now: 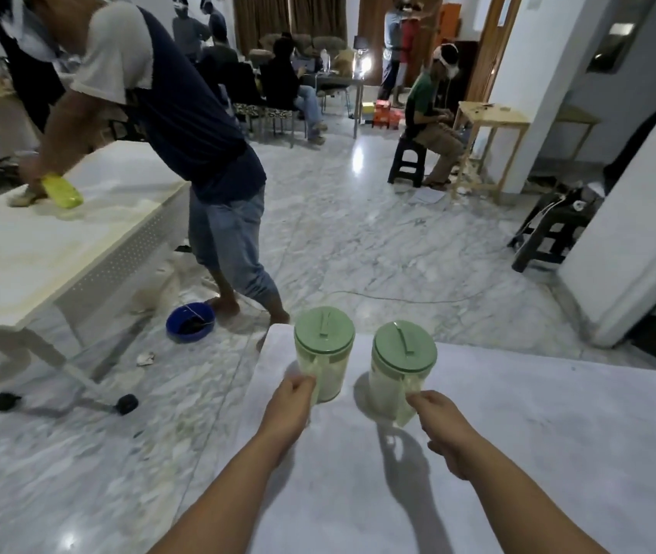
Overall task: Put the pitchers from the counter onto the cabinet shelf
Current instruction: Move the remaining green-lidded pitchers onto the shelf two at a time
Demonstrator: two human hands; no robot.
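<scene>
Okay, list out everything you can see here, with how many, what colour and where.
pitchers: two, pale green with green lids, side by side at the counter's far edge; left pitcher, right pitcher
counter: one, white marble, in front of the wearer
white table: one, on wheels, left side
yellow bottle: one, on the white table under a person's hand
blue basin: one, on the floor by the table
wooden table: one, light wood, right background
black stools: two, one under a seated person, one by the right wall
people: several, standing and seated in the background
hands: left hand closed on the left pitcher's handle, right hand closed on the right pitcher's handle
</scene>
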